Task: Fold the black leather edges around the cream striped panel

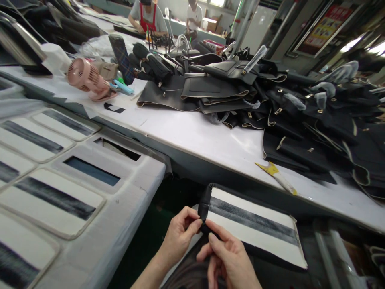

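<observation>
A rectangular off-white bag panel [252, 224] with a dark stripe along its middle and black edging rests tilted at my lap. My left hand [180, 233] pinches the black edging at the panel's near left corner between thumb and fingertips. At the same corner is my right hand [225, 253], its forefinger lying along the near edge and its thumb bent in close below. The other right fingers are curled under. The fingers partly hide the corner, so the exact fold there cannot be made out.
On the left, a pale surface [132, 200] bears several similar striped panels [54, 196]. The white worktable [186, 124] ahead holds piled black bag pieces [216, 86], a pink fan [87, 76] and a yellow-and-white scraper-like tool [278, 176]. Two people are at the back.
</observation>
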`<action>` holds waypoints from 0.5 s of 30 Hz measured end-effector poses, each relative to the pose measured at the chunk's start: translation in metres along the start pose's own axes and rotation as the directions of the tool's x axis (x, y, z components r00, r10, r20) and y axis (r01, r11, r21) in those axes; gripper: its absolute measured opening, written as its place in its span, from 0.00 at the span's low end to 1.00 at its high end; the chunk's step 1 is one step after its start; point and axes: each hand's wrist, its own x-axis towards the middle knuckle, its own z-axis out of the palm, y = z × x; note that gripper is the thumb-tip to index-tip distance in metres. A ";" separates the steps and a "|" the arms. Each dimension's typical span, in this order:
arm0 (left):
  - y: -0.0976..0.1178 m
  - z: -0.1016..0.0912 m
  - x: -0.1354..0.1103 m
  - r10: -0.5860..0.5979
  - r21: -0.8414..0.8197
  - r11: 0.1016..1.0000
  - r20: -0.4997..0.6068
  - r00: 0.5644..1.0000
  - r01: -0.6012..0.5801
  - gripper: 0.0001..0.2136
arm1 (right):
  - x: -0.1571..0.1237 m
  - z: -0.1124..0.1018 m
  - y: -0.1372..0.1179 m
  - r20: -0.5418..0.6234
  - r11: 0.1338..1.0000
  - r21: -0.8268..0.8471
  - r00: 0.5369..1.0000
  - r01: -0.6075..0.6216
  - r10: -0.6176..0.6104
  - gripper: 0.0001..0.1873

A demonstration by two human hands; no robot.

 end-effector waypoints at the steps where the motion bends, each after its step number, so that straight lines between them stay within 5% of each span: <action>1: 0.000 0.000 0.000 -0.001 0.004 1.000 0.004 1.000 0.001 0.09 | -0.001 0.002 -0.003 0.017 1.000 0.013 1.000 -0.021 0.021 0.52; 10: -0.005 0.007 0.001 0.007 -0.042 0.999 -0.044 0.999 -0.009 0.08 | -0.006 0.004 -0.028 0.055 0.996 0.045 0.996 -0.079 0.076 0.39; 15: -0.009 0.005 0.000 0.010 -0.044 0.999 -0.033 0.999 -0.012 0.08 | 0.001 0.026 0.009 0.168 0.928 -0.327 0.955 -0.181 0.245 0.28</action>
